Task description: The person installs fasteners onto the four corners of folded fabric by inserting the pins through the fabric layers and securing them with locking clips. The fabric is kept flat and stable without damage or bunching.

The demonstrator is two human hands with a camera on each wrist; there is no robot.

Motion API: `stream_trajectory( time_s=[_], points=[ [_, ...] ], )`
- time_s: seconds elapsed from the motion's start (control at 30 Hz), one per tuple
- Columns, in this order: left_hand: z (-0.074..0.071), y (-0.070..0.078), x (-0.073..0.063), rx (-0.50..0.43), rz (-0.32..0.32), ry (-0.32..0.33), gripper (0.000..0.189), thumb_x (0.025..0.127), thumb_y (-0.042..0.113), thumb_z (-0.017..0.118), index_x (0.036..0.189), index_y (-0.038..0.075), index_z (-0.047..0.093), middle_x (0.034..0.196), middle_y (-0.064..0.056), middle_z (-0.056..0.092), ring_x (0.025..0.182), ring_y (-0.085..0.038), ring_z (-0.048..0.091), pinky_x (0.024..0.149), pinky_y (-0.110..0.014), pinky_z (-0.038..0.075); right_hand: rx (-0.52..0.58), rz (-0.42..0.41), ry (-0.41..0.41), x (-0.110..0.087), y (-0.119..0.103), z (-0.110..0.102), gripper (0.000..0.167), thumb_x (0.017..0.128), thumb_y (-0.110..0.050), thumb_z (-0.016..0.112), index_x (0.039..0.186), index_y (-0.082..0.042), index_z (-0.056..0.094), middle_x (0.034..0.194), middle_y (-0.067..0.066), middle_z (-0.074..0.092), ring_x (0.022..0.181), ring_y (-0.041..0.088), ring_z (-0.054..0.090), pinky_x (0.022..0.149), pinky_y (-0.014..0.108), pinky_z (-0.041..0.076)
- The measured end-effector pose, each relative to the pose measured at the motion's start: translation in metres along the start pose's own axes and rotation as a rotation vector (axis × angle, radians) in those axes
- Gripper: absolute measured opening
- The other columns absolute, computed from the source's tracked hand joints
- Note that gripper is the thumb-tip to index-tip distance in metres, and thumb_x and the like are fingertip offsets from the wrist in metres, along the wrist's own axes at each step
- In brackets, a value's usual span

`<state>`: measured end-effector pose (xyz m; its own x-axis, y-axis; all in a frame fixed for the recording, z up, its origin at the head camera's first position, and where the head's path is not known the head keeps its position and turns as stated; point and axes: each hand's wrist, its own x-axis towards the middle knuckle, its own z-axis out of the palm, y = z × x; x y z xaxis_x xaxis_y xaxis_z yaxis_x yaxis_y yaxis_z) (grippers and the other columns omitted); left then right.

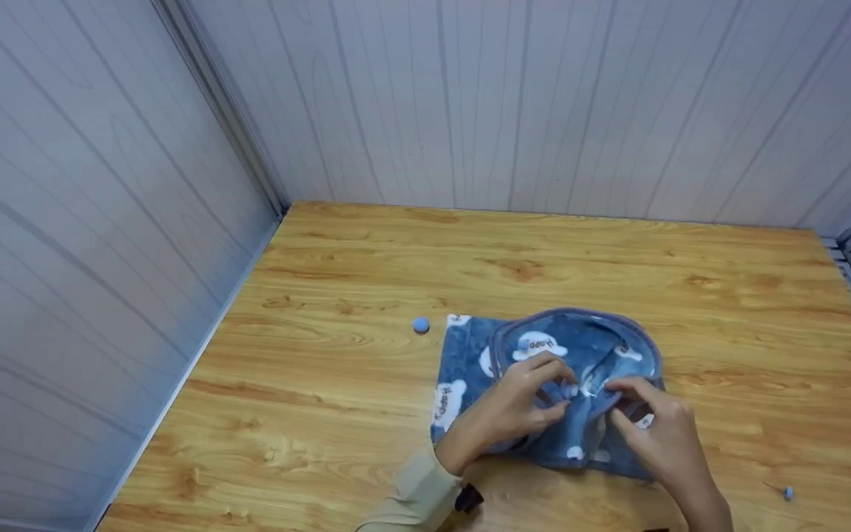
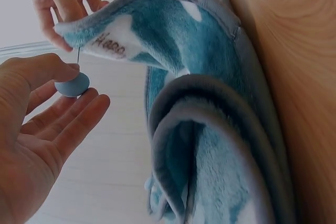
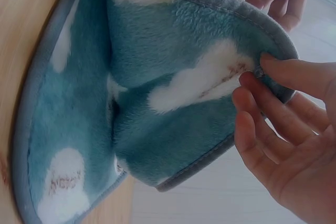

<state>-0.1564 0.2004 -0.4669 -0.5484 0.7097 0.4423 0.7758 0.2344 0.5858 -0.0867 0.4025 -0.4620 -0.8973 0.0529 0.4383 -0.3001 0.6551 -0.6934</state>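
Cloth (image 1: pixel 580 343): lay on desk (image 1: pixel 322 414), edge raised. Pin (image 2: pixel 72 84): stood at that edge; I could not confirm piercing. Left hand (image 1: pixel 518 403): fingers pinched pin. Right hand (image 1: pixel 662 426): fingers pinched cloth. Outstanding, I judged: loose pin (image 1: pixel 788 493), ball (image 1: pixel 420 325).

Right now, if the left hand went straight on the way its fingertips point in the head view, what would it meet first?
Probably the raised edge of the blue fleece blanket at the right hand, with the blue-headed pin in the left hand leading; the gap is hard to judge.
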Motion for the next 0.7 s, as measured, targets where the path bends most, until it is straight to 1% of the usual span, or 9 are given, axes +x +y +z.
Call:
stream_trajectory(
  time_s=[0.07,0.23,0.33,0.47,0.6,0.7],
  points=[
    [0.001,0.0007,0.0015,-0.011,-0.002,-0.01,0.018,0.088,0.009,0.064,0.106,0.01,0.06,0.104,0.0,0.056,0.091,-0.004,0.057,0.075,-0.011,0.046,0.001,0.004,-0.011,0.0002,0.0003,0.0007,0.034,0.065,0.015,0.071,0.091,-0.008,0.071,0.075,-0.007,0.065,0.059,0.006,0.058,0.052,0.024,0.049],
    [0.0024,0.0012,0.003,-0.025,-0.003,-0.019,0.019,0.088,0.009,0.064,0.106,0.01,0.06,0.104,0.0,0.056,0.093,-0.001,0.054,0.074,-0.009,0.045,0.015,-0.007,-0.011,0.0007,-0.0011,0.0011,0.036,0.065,0.016,0.071,0.091,-0.008,0.071,0.075,-0.006,0.066,0.06,0.006,0.057,0.053,0.018,0.047],
    [0.0025,0.0007,0.0031,-0.013,0.011,-0.01,0.019,0.088,0.008,0.064,0.106,0.01,0.06,0.104,0.001,0.056,0.092,0.0,0.055,0.076,-0.01,0.045,0.009,-0.02,-0.004,0.0004,-0.0015,0.0004,0.037,0.064,0.017,0.07,0.09,-0.009,0.071,0.073,-0.007,0.065,0.059,0.005,0.057,0.053,0.016,0.045],
    [0.0025,0.0,0.0033,-0.009,0.022,0.001,0.018,0.088,0.007,0.064,0.106,0.008,0.061,0.103,0.0,0.057,0.092,-0.003,0.057,0.077,-0.011,0.045,-0.004,-0.026,-0.007,0.0001,-0.0014,-0.0007,0.036,0.065,0.016,0.07,0.09,-0.01,0.071,0.07,-0.007,0.064,0.058,0.006,0.057,0.053,0.014,0.044],
    [0.0028,0.0,0.0043,-0.028,0.006,-0.012,0.019,0.087,0.006,0.064,0.106,0.007,0.061,0.104,-0.001,0.057,0.093,-0.006,0.057,0.074,-0.01,0.045,-0.006,-0.013,-0.011,0.0,-0.0011,-0.0007,0.035,0.065,0.015,0.071,0.09,-0.01,0.071,0.072,-0.007,0.064,0.059,0.006,0.057,0.053,0.014,0.044],
    [0.0026,-0.0001,0.005,-0.036,-0.002,-0.021,0.02,0.087,0.006,0.064,0.107,0.008,0.061,0.104,-0.001,0.058,0.094,-0.004,0.057,0.074,-0.011,0.046,-0.004,-0.021,-0.009,-0.0004,-0.0007,-0.0006,0.036,0.064,0.016,0.071,0.09,-0.009,0.071,0.071,-0.006,0.065,0.058,0.006,0.057,0.052,0.014,0.043]
  ],
)
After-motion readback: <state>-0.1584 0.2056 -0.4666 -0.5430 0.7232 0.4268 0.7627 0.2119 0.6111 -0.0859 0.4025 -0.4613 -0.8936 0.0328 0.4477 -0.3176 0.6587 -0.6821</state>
